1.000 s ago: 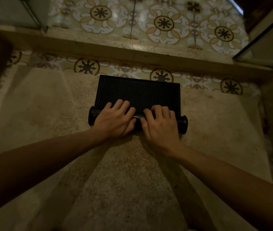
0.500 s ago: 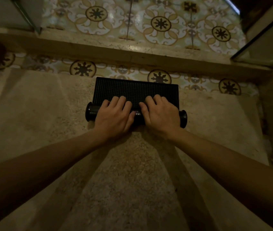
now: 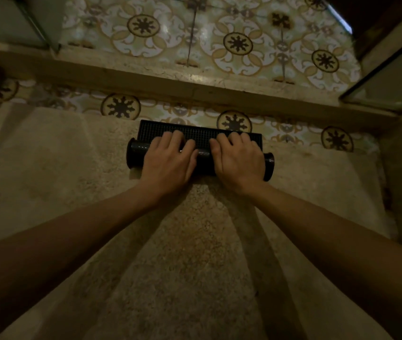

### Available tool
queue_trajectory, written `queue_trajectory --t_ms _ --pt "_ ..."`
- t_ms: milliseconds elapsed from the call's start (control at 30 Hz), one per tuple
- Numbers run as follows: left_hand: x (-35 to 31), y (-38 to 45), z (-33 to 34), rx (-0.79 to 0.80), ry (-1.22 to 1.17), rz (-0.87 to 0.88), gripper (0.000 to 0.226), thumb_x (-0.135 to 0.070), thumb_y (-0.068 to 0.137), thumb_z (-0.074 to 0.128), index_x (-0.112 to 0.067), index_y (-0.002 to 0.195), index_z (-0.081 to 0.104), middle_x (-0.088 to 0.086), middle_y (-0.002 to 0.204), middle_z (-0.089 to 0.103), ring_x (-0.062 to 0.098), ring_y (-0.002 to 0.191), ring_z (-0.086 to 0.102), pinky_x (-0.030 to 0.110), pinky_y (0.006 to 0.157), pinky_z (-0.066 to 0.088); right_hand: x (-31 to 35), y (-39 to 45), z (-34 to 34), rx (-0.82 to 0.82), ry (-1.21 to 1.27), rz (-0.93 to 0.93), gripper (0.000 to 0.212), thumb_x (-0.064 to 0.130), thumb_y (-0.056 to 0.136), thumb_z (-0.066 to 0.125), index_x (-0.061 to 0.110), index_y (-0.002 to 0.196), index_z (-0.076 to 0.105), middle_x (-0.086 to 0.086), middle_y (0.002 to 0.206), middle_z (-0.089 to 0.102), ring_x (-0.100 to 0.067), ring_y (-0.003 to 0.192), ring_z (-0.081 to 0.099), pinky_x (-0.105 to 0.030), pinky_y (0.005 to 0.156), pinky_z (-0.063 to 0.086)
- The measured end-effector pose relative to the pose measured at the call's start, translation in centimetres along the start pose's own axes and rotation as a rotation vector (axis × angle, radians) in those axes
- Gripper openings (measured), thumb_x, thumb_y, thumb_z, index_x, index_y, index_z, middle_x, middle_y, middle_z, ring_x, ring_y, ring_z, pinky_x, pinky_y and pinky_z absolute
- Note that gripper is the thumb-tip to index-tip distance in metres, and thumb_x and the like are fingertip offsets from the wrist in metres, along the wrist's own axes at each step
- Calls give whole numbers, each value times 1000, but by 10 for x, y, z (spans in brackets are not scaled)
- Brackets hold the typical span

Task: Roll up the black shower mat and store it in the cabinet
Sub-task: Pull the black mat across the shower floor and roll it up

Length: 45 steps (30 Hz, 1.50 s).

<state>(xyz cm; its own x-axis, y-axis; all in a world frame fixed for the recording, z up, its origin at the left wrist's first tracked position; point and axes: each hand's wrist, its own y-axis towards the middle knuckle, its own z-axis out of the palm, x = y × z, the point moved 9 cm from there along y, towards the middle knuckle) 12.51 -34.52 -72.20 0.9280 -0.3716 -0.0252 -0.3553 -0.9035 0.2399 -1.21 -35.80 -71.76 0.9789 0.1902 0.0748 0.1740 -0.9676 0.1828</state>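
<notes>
The black shower mat (image 3: 201, 133) lies on the speckled floor, most of it wound into a thick roll (image 3: 136, 153) that runs left to right. Only a narrow flat strip with a fine grid texture still shows beyond the roll. My left hand (image 3: 170, 160) presses on the left half of the roll, fingers curled over its top. My right hand (image 3: 238, 160) presses on the right half in the same way. Both roll ends stick out past my hands. No cabinet is in view.
A raised stone kerb (image 3: 195, 87) crosses the floor just beyond the mat, with patterned tiles (image 3: 236, 42) on both sides of it. Glass panels stand at the upper left (image 3: 11, 23) and the right (image 3: 389, 82). The speckled floor (image 3: 195, 266) stretches toward me.
The roll has moved away from me toward the kerb and grown thicker. The flat part of the mat has shrunk to a narrow strip. Both hands travelled forward with the roll.
</notes>
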Motion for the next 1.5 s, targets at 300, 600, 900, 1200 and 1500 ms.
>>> queue_trajectory --t_ms 300,600,900,1200,1500 --pt "5 29 8 60 -7 95 40 -38 99 28 -10 91 56 16 99 60 29 89 52 40 69 42 -2 -10 -4 -115 -14 -94 33 40 102 40 12 112 56 -14 108 59 -32 95 51 -44 79 39" --pt "9 18 8 -17 -24 -127 38 -37 103 26 -10 110 52 15 115 56 30 101 51 45 90 39 -14 28 5 -33 -18 -39 47 48 104 27 14 103 60 -11 97 64 -28 86 53 -41 71 40" --pt "22 58 7 -32 -19 -47 40 -38 97 33 -10 86 61 12 87 61 25 76 52 33 62 33 -13 11 3 -111 -12 -11 44 42 105 32 11 117 61 -14 109 62 -32 97 55 -43 81 41" --pt "39 92 13 32 -63 -129 60 -51 97 23 -15 85 69 6 80 62 21 75 57 30 57 34 -22 66 7 -16 -26 -19 61 61 101 22 19 99 66 -8 92 68 -28 85 60 -34 63 30" --pt "33 64 18 124 -95 17 64 -66 96 19 -19 116 58 11 99 60 20 82 53 32 61 35 -25 40 21 226 -12 -251 92 92 78 30 23 137 46 -12 121 60 -30 103 59 -38 76 47"
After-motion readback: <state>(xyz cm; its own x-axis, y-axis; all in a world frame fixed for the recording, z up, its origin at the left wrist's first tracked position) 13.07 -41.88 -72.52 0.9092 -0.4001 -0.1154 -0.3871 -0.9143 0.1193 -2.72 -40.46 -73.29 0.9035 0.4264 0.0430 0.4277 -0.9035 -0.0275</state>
